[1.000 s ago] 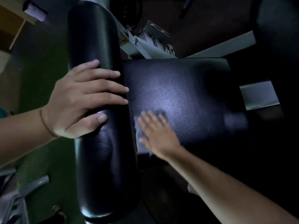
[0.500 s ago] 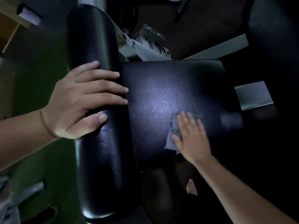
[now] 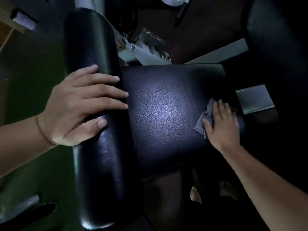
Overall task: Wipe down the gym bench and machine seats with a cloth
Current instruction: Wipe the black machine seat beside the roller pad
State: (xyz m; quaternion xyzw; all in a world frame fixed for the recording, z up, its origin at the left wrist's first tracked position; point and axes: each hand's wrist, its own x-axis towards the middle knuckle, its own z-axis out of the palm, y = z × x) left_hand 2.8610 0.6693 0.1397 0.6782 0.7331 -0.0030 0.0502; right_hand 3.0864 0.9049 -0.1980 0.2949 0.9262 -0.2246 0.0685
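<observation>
The view is dim, lit from above near the camera. A soft bluish-white glare pools on the middle of the black seat pad (image 3: 166, 110), with a thinner sheen along the roller pad (image 3: 101, 147). The left hand (image 3: 78, 105) is bright and sharp. The right hand (image 3: 221, 125) and the cloth (image 3: 204, 120) are dimmer and slightly soft. The corners sink to near black, most of all at the right, and the wide-angle lens bows straight edges.

Dim light. Green floor (image 3: 55, 165) fills the left of the frame; dark brown floor (image 3: 191, 35) lies at upper centre. Wooden furniture (image 3: 5, 33) sits in the upper left corner. A pale metal beam (image 3: 221, 51) crosses the upper right.
</observation>
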